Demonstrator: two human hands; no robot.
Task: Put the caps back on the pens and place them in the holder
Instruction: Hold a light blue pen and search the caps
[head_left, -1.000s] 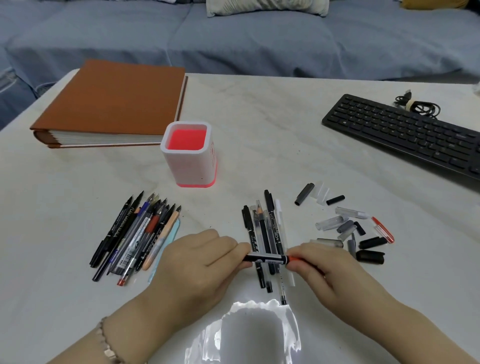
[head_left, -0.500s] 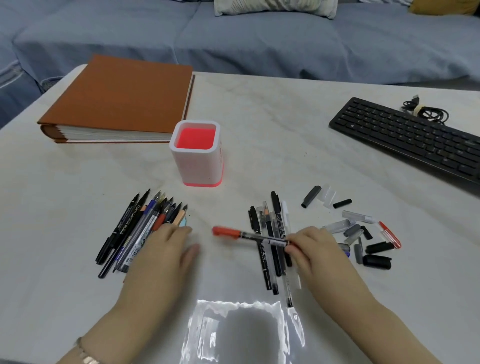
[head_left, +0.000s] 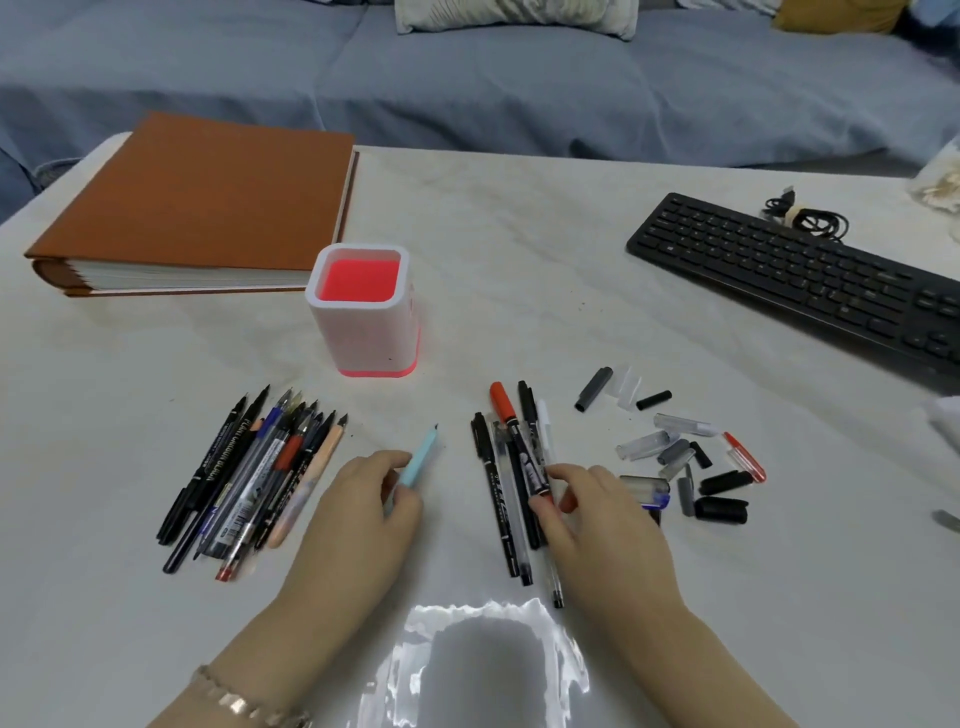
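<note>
A white holder with a red inside stands mid-table. Left of it lies a pile of several uncapped pens. My left hand pinches a light blue pen with its bare tip pointing away. A row of capped pens lies in the middle. My right hand rests its fingers on the red-capped black pen, which lies on top of that row. Several loose caps are scattered to the right.
A brown album lies at the back left and a black keyboard with a coiled cable at the back right. A glare patch sits near the table's front edge. A blue sofa lies beyond.
The right hand has carried the red-capped pen over and laid it on the capped row. The left hand went to the uncapped pile and picked up the light blue pen.
</note>
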